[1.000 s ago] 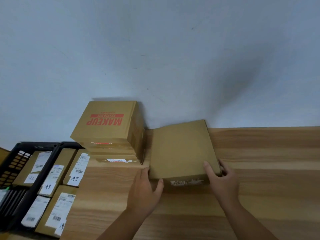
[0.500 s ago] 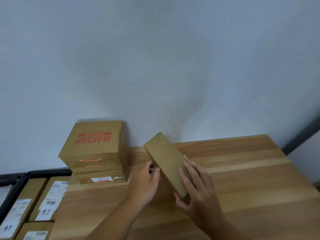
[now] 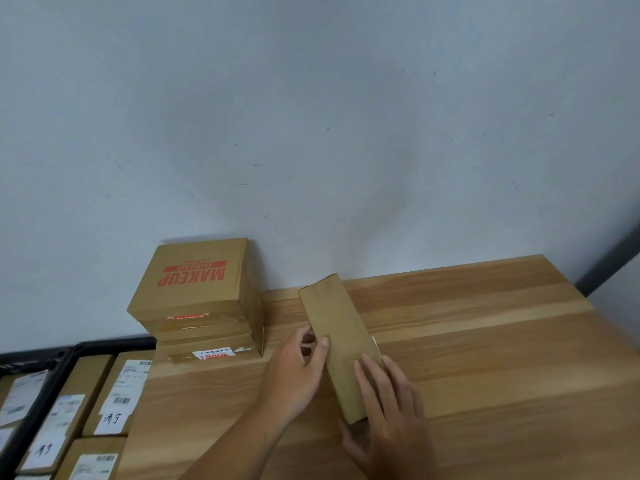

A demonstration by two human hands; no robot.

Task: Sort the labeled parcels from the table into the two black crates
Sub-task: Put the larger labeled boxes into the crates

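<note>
Right hand (image 3: 388,414), lower centre-right of the frame: fingers (image 3: 369,375) lie together flat on the upper face of a flat cardboard box (image 3: 337,344); thumb curls under its near lower end. The forearm leaves at the bottom edge.

Left hand (image 3: 298,375), lower centre: thumb (image 3: 320,348) pressed on the box's upper face, the other fingers tucked behind its left edge, pinching the box between them. The forearm runs down to the bottom edge, left of centre.

Box: plain brown, held by both hands, tipped up on edge so that its broad face turns toward the left and the camera. Its far end points to the wall, its near end to the right hand. A sliver of white shows at its right edge, too small to read. Whether its lower edge touches the table (image 3: 485,358) cannot be told.

Stack of boxes (image 3: 201,306), left of centre, against the wall (image 3: 311,116): the top one printed "MAKEUP" in red, upside down to the viewer; a red-and-white sticker on the lowest front. It stands near the held box, apart from it.

Black crate (image 3: 65,353), lower left corner, beside the table's left end: it holds several brown parcels (image 3: 104,389) lying flat, each with a white label with barcodes and handwriting.
</note>
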